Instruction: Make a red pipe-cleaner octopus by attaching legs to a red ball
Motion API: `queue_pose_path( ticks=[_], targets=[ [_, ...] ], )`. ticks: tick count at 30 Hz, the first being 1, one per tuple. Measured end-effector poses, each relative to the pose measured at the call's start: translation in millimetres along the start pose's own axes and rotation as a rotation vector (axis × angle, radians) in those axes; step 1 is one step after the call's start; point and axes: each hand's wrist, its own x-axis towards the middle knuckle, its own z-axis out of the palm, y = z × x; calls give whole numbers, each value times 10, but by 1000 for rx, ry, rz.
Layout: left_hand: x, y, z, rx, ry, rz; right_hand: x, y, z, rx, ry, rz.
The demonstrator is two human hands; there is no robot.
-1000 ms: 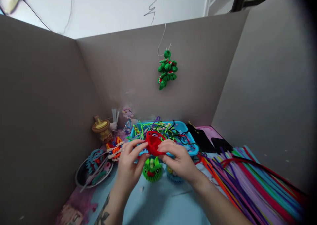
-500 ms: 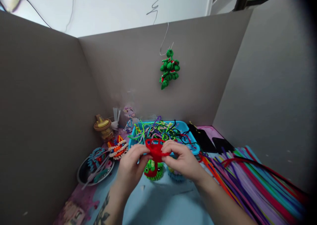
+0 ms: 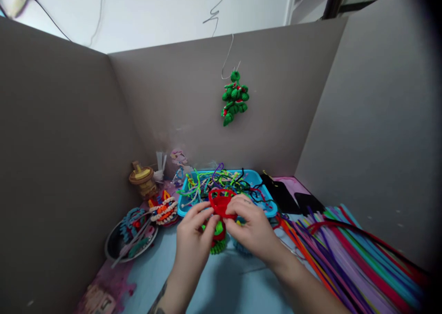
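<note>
Where the left grey panel (image 3: 65,157) borders the table (image 3: 155,277), one round bowl (image 3: 150,246) containing a blue looped piece (image 3: 129,226) and slender tools. Behind it, one brown lidded cup (image 3: 143,183), upright. Just right of these, one orange-and-cream beaded-looking piece (image 3: 164,211). Next, left hand (image 3: 195,231): thumb and fingertips pinched together on the left side of a red fuzzy piece (image 3: 219,206), which is held above the table, between both hands, overlapping the near edge of the tray in view. Blue tray (image 3: 254,178), beyond the hands: heaped with tangled multicoloured stems (image 3: 198,185). Below the red piece, one green figure (image 3: 218,248), partly covered by the fingers. Higher, against the back panel, one green ornament with red touches (image 3: 235,97), hanging from a wire. Right hand (image 3: 252,226): fingers and thumb closed on the red piece's right side. Beneath that hand, one blue item (image 3: 241,247), mostly hidden. Farther right, dark flat pieces (image 3: 283,196); lastly, a large bundle of coloured stems (image 3: 369,254), laid slantwise.
</note>
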Motion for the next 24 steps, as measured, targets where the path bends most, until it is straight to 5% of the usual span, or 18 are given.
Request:
queue_pose_path(
  ticks=[8, 24],
  targets=[
    [45, 22, 53, -209, 6, -308, -23, 39, 24, 20, -17, -12],
    [-5, 18, 92, -276, 184, -248, -12, 124, -24, 58, -60, 87]
  ],
)
